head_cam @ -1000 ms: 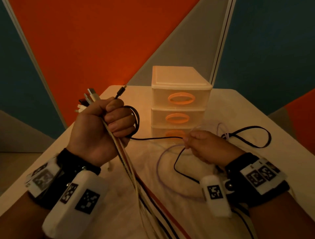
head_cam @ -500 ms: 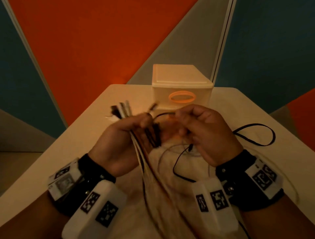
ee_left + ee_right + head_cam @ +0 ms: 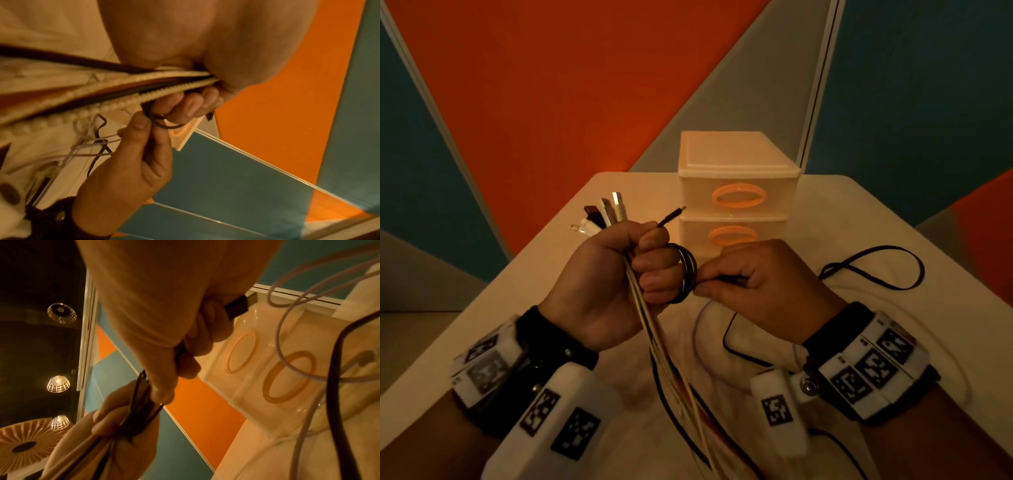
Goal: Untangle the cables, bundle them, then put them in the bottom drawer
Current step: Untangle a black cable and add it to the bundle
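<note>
The cable bundle (image 3: 654, 329) was gripped upright in the left hand (image 3: 613, 274); beside it, the black cable (image 3: 686, 274), apparently being wound round, was pinched by the right hand (image 3: 763, 284).

Drawer unit (image 3: 736, 164) behind hands, on table (image 3: 859, 219)

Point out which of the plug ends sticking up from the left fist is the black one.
The thin black plug leaning right toward the cream plastic drawer unit; the other plugs fanned above the left hand are wider, mostly white.
</note>
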{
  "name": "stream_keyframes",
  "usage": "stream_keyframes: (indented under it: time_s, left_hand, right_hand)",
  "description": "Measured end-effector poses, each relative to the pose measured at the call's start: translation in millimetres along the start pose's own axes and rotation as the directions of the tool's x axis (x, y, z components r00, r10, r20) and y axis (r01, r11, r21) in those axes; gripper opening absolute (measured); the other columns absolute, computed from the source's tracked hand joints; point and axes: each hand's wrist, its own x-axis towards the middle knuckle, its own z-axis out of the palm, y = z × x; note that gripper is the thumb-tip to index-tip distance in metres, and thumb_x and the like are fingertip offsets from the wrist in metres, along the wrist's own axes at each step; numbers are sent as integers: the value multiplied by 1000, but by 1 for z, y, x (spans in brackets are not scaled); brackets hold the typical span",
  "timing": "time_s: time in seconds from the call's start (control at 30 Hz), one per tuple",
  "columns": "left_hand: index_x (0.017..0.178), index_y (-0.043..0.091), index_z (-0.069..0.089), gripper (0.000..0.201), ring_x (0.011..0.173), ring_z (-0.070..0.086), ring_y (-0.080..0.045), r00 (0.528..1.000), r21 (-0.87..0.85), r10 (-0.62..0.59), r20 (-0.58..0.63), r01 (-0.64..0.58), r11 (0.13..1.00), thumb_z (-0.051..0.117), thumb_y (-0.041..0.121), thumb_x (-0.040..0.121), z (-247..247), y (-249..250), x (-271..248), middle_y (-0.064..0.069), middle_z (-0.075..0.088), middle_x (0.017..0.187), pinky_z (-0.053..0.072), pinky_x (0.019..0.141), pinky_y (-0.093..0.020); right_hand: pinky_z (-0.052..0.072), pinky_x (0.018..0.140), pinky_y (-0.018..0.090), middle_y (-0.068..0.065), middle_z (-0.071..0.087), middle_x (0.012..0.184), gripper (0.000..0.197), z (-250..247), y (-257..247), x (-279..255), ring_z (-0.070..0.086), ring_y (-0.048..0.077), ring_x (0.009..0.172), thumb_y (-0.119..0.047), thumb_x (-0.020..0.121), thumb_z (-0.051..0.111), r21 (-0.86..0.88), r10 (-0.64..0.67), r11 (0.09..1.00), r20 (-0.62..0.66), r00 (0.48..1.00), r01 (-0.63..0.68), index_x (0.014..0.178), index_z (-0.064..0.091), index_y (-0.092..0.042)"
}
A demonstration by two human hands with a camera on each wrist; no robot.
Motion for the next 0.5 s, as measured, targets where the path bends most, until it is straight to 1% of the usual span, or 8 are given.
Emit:
stream_keyframes:
  time_s: [0.03, 0.1, 0.17, 0.2, 0.27, 0.3, 0.4, 0.5]
  left_hand:
    - [69, 19, 42, 28, 51, 31, -10, 1000, 12, -5, -14, 5, 1000, 39, 24, 96, 1, 1, -1, 6, 29, 60, 24, 51, -24]
    - [67, 19, 41, 27, 49, 29, -10, 999, 30, 3, -47, -2, 1000, 39, 23, 94, 3, 2, -2, 6, 28, 59, 21, 51, -24]
    - [66, 19, 40, 27, 48, 27, -10, 997, 56, 17, -80, -13, 998, 39, 23, 92, 4, 2, -4, 5, 26, 58, 18, 51, -24]
    - [66, 19, 39, 27, 48, 27, -10, 996, 66, 24, -89, -18, 998, 39, 22, 92, 5, 2, -5, 5, 26, 58, 18, 51, -24]
    - [66, 19, 40, 29, 50, 29, -11, 994, 67, 50, -93, -44, 997, 38, 23, 94, 5, 4, -5, 5, 26, 59, 19, 53, -25]
    - [66, 19, 40, 30, 50, 30, -11, 993, 59, 68, -97, -62, 996, 36, 23, 95, 6, 5, -5, 5, 27, 60, 20, 53, -25]
    - [66, 19, 40, 32, 52, 31, -11, 993, 24, 98, -71, -97, 995, 33, 23, 97, 7, 6, -5, 5, 26, 61, 21, 53, -25]
    - [68, 20, 39, 30, 50, 26, -10, 999, 43, 22, 46, -24, 999, 35, 26, 97, 10, 3, -7, 7, 26, 60, 16, 52, -26]
  right_hand:
    - [44, 66, 17, -17, 64, 71, 9, -1, -1, 1, 59, 3, 71, -21, 85, 75, -47, -43, 998, 5, 999, 43, 93, 81, -21]
    - [38, 64, 12, -23, 56, 66, 10, -1, -3, 3, 55, -2, 69, -20, 86, 75, -96, -60, 993, 20, 998, 62, 93, 81, -20]
    - [40, 66, 10, -27, 58, 68, 10, -1, -6, 4, 57, -6, 70, -20, 87, 74, -114, -45, 992, 54, 998, 50, 94, 82, -20]
    - [45, 66, 16, -24, 63, 71, 11, -2, -8, 4, 60, -4, 72, -22, 88, 73, -122, -33, 992, 70, 997, 41, 94, 82, -21]
    - [53, 69, 33, -14, 72, 80, 15, -7, -14, 6, 64, 3, 77, -33, 88, 67, -161, 10, 987, 85, 996, 4, 95, 81, -30]
    - [54, 71, 36, -12, 74, 84, 18, -11, -18, 7, 65, 5, 80, -37, 88, 64, -186, 22, 983, 93, 995, -4, 97, 80, -32]
    - [55, 72, 37, -10, 75, 89, 21, -21, -30, 3, 67, 6, 82, -37, 89, 63, -233, 15, 972, 106, 994, 10, 100, 80, -31]
    - [55, 74, 38, -13, 76, 92, 21, -25, -39, -13, 69, 4, 86, -38, 92, 61, -280, 2, 959, 123, 992, 33, 101, 79, -33]
